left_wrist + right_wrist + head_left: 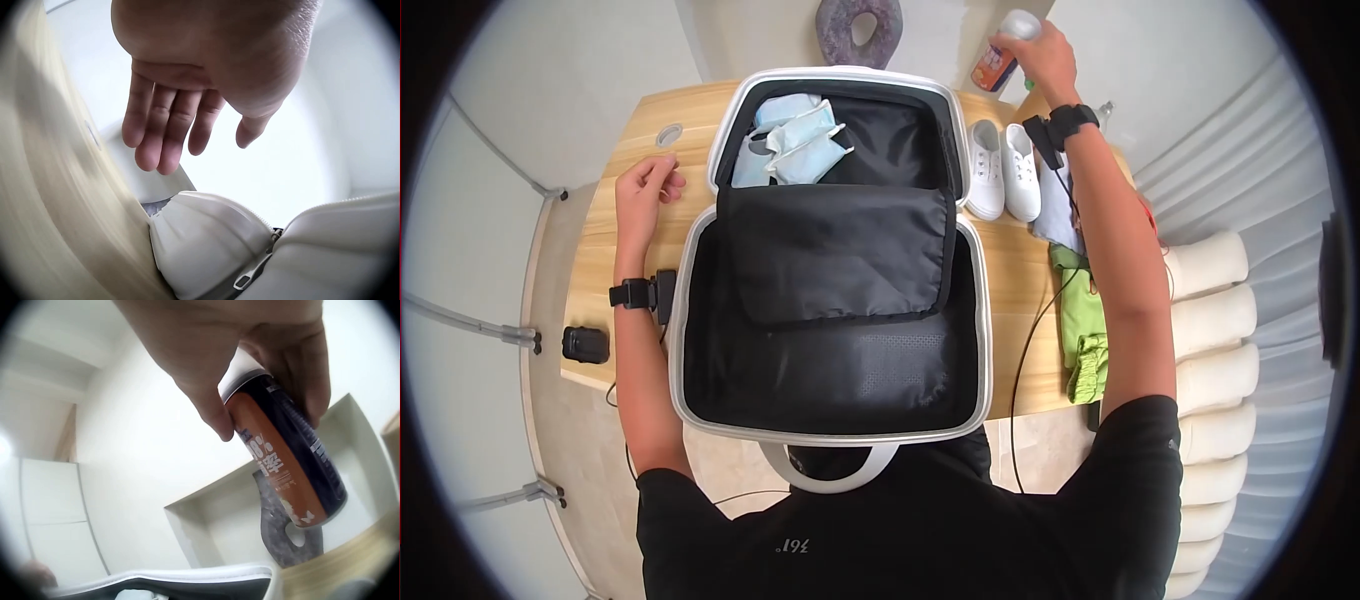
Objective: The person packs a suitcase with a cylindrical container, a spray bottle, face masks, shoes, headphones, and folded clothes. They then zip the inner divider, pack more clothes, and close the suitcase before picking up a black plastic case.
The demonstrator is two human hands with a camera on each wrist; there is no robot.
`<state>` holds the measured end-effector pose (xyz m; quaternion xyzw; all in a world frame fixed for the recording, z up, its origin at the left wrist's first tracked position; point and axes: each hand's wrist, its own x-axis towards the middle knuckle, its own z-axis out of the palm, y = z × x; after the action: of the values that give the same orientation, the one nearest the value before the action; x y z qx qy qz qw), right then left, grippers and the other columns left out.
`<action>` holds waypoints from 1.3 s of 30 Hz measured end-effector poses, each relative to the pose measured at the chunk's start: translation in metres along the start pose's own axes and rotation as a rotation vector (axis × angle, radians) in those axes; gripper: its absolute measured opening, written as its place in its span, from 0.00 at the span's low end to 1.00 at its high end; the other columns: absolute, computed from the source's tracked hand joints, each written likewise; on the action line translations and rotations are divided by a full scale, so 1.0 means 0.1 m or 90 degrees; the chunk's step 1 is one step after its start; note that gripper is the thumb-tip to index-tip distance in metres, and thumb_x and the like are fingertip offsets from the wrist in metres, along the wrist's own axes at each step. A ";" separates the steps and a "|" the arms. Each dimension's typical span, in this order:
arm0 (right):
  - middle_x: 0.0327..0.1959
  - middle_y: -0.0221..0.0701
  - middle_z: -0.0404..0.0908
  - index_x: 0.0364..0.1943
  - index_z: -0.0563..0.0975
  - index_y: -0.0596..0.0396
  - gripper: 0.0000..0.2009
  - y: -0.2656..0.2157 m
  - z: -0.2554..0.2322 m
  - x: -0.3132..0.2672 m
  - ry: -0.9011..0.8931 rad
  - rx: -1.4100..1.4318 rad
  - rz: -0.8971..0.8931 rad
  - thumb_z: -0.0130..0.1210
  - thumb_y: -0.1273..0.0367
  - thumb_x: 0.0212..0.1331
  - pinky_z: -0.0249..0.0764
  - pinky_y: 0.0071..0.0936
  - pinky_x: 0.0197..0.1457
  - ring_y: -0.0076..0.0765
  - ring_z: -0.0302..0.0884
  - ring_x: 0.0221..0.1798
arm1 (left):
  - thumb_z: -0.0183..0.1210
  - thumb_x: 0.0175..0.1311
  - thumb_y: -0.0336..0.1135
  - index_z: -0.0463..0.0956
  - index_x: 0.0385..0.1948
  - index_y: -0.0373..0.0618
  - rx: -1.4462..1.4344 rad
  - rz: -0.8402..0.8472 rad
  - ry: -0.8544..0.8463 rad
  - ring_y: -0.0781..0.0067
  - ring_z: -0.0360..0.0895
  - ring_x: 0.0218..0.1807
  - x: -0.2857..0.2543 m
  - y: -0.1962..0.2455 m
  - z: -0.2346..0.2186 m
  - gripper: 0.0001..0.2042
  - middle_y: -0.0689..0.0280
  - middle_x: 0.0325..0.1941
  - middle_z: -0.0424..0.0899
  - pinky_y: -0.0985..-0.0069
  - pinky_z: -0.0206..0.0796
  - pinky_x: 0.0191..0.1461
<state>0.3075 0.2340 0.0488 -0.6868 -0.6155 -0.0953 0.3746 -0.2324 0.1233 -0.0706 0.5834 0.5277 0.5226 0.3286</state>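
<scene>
Hands apart: right hand gripped orange can by its top, lifted above table's far edge; left hand empty.
Right arm reached far forward past white shoes, can hanging tilted. Left hand hovered fingers loosely curled over wooden table, just left of open suitcase holding blue masks. Green cloth lay right.

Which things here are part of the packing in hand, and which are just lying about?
In hand:
right hand gripping the orange can
open suitcase
blue masks inside its lid
white shoes
green cloth

Lying about:
left hand, open, resting on the table
black device
grey ring sculpture
</scene>
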 end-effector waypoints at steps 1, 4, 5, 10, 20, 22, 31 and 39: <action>0.35 0.41 0.89 0.34 0.87 0.59 0.27 0.05 0.06 0.00 -0.033 0.019 0.037 0.74 0.48 0.38 0.82 0.39 0.46 0.50 0.88 0.41 | 0.62 0.71 0.42 0.84 0.34 0.39 0.003 -0.003 0.003 0.82 0.76 0.26 -0.02 -0.01 -0.02 0.14 0.66 0.27 0.85 0.81 0.65 0.32; 0.34 0.42 0.89 0.34 0.86 0.61 0.27 0.17 0.20 0.05 -0.153 -0.046 0.068 0.74 0.49 0.38 0.83 0.37 0.43 0.47 0.88 0.38 | 0.62 0.71 0.42 0.84 0.34 0.39 -0.002 -0.005 -0.001 0.82 0.76 0.26 0.01 -0.01 -0.01 0.14 0.66 0.26 0.85 0.81 0.64 0.32; 0.34 0.42 0.89 0.34 0.86 0.61 0.27 0.21 0.25 0.04 -0.152 -0.047 0.071 0.74 0.49 0.38 0.83 0.37 0.43 0.47 0.88 0.38 | 0.63 0.71 0.42 0.84 0.34 0.39 0.008 -0.004 0.004 0.82 0.76 0.26 0.01 0.00 -0.02 0.14 0.66 0.26 0.84 0.81 0.64 0.32; 0.27 0.40 0.88 0.28 0.86 0.64 0.21 0.31 0.41 -0.11 -0.223 0.009 0.139 0.73 0.57 0.40 0.81 0.31 0.31 0.37 0.85 0.23 | 0.59 0.73 0.43 0.84 0.38 0.37 0.049 0.005 0.010 0.80 0.78 0.27 0.03 -0.03 -0.05 0.15 0.65 0.28 0.86 0.81 0.66 0.33; 0.27 0.37 0.87 0.34 0.85 0.64 0.20 0.18 0.09 0.03 -0.247 -0.027 0.166 0.70 0.58 0.48 0.80 0.32 0.30 0.37 0.83 0.21 | 0.63 0.71 0.42 0.85 0.35 0.40 0.032 0.001 0.008 0.82 0.76 0.27 0.01 0.00 -0.03 0.13 0.67 0.26 0.84 0.81 0.65 0.34; 0.28 0.38 0.87 0.39 0.86 0.62 0.22 0.17 0.04 0.12 -0.248 -0.111 0.154 0.68 0.55 0.51 0.80 0.34 0.32 0.39 0.84 0.23 | 0.62 0.71 0.42 0.85 0.35 0.40 0.037 -0.001 0.013 0.82 0.75 0.27 0.00 -0.01 -0.02 0.13 0.67 0.26 0.84 0.81 0.65 0.34; 0.37 0.41 0.89 0.47 0.85 0.58 0.26 -1.13 0.10 -0.26 -0.415 0.116 -0.060 0.69 0.52 0.50 0.81 0.37 0.46 0.44 0.88 0.36 | 0.63 0.71 0.42 0.84 0.33 0.39 0.023 -0.003 0.005 0.83 0.75 0.28 -0.03 0.02 -0.01 0.14 0.69 0.27 0.83 0.82 0.66 0.35; 0.63 0.52 0.78 0.72 0.65 0.57 0.53 -1.97 0.95 -1.14 -0.674 -0.004 -0.533 0.77 0.60 0.33 0.72 0.41 0.68 0.58 0.75 0.66 | 0.62 0.71 0.40 0.85 0.35 0.38 0.021 0.003 0.012 0.82 0.76 0.28 -0.04 0.05 -0.03 0.13 0.68 0.27 0.84 0.82 0.66 0.35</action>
<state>0.0695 0.1986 -0.0070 -0.3459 -0.9299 0.1150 -0.0482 -0.2336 0.1176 -0.0662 0.5851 0.5377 0.5203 0.3129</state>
